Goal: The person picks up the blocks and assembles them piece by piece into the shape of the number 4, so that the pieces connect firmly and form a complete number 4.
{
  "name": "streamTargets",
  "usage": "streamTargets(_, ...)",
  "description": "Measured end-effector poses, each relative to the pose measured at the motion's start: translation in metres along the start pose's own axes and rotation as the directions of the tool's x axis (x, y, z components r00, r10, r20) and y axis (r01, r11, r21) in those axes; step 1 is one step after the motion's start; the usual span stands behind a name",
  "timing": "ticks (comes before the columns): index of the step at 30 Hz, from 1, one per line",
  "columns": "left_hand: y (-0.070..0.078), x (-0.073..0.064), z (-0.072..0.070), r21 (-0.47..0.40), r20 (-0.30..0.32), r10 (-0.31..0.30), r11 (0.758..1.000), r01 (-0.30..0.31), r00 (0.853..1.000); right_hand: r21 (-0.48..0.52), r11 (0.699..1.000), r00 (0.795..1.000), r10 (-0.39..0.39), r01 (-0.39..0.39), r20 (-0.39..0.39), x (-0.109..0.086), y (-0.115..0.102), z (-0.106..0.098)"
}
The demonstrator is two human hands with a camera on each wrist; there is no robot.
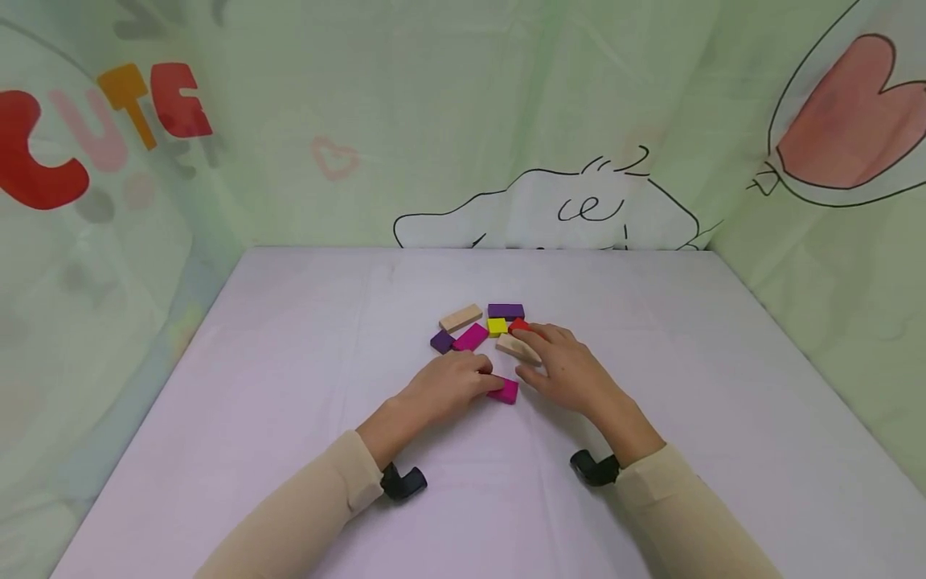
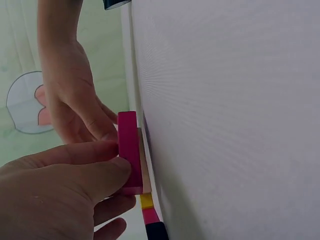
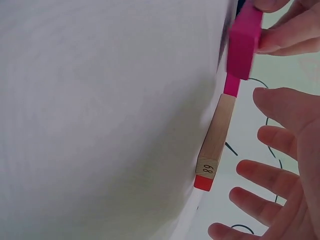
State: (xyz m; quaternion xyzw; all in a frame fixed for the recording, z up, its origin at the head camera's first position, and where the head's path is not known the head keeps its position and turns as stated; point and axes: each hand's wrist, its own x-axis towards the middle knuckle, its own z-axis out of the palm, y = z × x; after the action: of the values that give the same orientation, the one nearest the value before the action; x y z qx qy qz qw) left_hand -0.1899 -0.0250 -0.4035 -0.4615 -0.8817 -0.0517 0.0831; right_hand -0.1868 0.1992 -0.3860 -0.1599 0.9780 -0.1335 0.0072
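My left hand (image 1: 452,382) pinches a magenta block (image 2: 128,150) between thumb and fingers, lifted a little off the table in both wrist views. To its right, my right hand (image 1: 567,366) reaches over the pieces with spread, relaxed fingers and grips nothing. Its fingertips are close to a red block (image 1: 518,325) and a plain wooden block (image 3: 216,135), which has "68" printed on its end; whether they touch is unclear from the head view. Next to the red block lies a yellow block (image 1: 497,326).
Behind and left of the hands lie a purple block (image 1: 506,311), another wooden block (image 1: 460,318), a second magenta block (image 1: 471,337) and a dark purple block (image 1: 442,342). A white cloth covers the table (image 1: 289,386). Printed curtains (image 1: 463,96) stand behind and beside it.
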Motion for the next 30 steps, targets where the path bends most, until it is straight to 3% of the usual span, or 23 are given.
streamTargets(13,0.008,-0.014,-0.009,-0.02,0.067,0.037,0.999,-0.036,0.997,-0.003,1.0,1.0,0.013,-0.013,-0.003,0.0,-0.002,-0.001)
streamTargets(21,0.011,-0.02,-0.007,-0.019,0.052,0.085,0.996,-0.084,0.995,0.016,1.0,1.0,0.013,-0.013,0.005,-0.001,-0.001,-0.002)
streamTargets(30,0.015,-0.019,-0.013,-0.071,0.127,0.069,0.996,-0.06,0.99,0.015,1.0,1.0,0.019,-0.019,-0.003,-0.001,-0.001,-0.002)
